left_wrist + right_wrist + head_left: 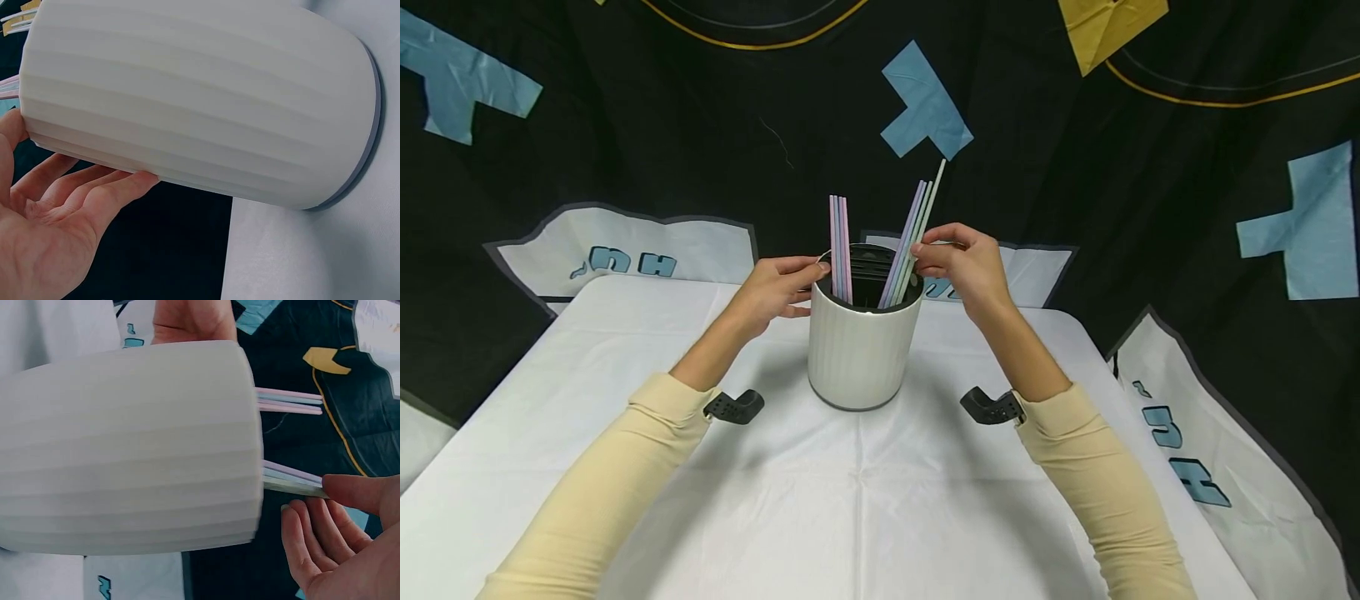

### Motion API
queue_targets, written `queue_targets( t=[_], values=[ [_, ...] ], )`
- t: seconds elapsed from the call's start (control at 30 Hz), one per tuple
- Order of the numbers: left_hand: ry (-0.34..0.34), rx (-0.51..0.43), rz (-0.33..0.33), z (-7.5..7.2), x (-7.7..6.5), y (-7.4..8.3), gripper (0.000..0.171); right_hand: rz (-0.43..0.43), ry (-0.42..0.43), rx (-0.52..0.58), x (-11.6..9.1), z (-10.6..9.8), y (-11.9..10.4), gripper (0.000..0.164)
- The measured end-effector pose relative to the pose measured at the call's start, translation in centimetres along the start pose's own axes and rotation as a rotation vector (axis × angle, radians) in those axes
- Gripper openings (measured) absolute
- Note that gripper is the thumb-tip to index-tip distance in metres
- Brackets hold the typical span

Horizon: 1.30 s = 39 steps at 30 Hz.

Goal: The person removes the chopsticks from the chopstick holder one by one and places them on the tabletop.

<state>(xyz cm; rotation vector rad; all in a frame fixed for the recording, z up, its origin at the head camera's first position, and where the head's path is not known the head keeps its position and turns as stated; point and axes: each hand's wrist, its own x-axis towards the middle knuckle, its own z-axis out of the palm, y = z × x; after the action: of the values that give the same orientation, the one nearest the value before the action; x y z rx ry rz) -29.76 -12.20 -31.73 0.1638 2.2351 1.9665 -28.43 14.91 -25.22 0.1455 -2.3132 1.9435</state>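
A white ribbed round utensil holder [863, 358] with a dark inside stands upright on the table. Two bundles of slim pastel chopsticks rise from it: pink and blue chopsticks [841, 242] at the left, purple, blue and green chopsticks [902, 246] at the right. My left hand [778, 287] holds the holder's left side, thumb at the rim and fingers against the outer wall [94, 81]. At the right bundle, my right hand [958, 258] pinches a pale green chopstick [937, 183] that stands taller than the others. Its thumb and fingers [350, 487] meet just above the rim.
A white cloth covers the table [805, 517]. Behind it hangs a black backdrop [700, 142] with blue tape [925, 108] and yellow tape [1105, 29]. Black wrist mounts [735, 407] sit on both sleeves, close to the holder.
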Motion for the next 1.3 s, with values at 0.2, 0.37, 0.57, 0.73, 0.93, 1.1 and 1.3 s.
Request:
queue_targets(
  t=[0.2,0.37,0.57,0.73,0.93,1.1,1.3],
  values=[
    [0.003,0.008,-0.004,0.0,-0.1,0.1,0.059,-0.060,0.012,0.064,0.0,-0.8,-1.6,0.017],
    [-0.001,0.005,-0.003,0.0,0.0,0.0,0.058,-0.111,0.041,0.128,0.0,-1.9,-3.2,0.017],
    [-0.001,0.008,-0.001,-0.1,0.0,0.0,0.057,-0.159,0.069,0.178,-0.1,-3.0,-4.8,0.016],
    [0.002,0.018,-0.001,0.0,0.0,0.0,0.057,-0.152,0.077,0.219,-0.4,-4.4,-5.3,0.016],
    [-0.001,0.021,-0.004,0.0,0.0,0.1,0.058,-0.095,0.098,0.192,-0.6,-6.2,-4.1,0.015],
    [-0.003,0.020,-0.005,0.0,0.0,0.0,0.058,-0.038,0.119,0.143,-0.4,-7.7,-2.2,0.020],
    [-0.002,0.016,-0.007,-0.1,0.0,0.1,0.057,0.032,0.165,0.038,-0.4,-9.7,0.4,0.032]
  ],
)
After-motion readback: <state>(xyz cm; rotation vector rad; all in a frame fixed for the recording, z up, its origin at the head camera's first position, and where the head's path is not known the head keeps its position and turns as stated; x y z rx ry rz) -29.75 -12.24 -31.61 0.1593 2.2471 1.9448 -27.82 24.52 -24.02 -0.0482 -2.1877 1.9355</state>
